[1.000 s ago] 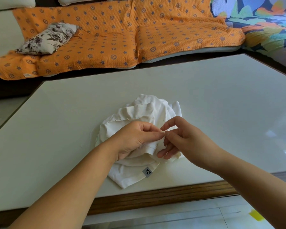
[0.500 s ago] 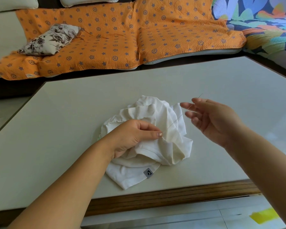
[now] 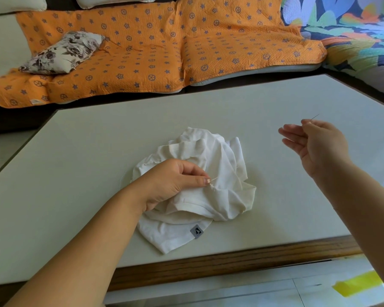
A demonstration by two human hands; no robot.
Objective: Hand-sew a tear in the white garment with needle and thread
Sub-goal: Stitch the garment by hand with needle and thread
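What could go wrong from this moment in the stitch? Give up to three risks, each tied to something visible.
1. The right hand pinches the needle far from the white garment; pulling harder might pucker the fabric or snap the thread, too faint to trace here.
2. The left hand pinches only a small fold, so the cloth could slip or lift off the table.
3. The bare needle tip could prick a finger.

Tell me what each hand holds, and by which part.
The left hand pinches the white garment at a fold; the right hand pinches the needle by its lower end.
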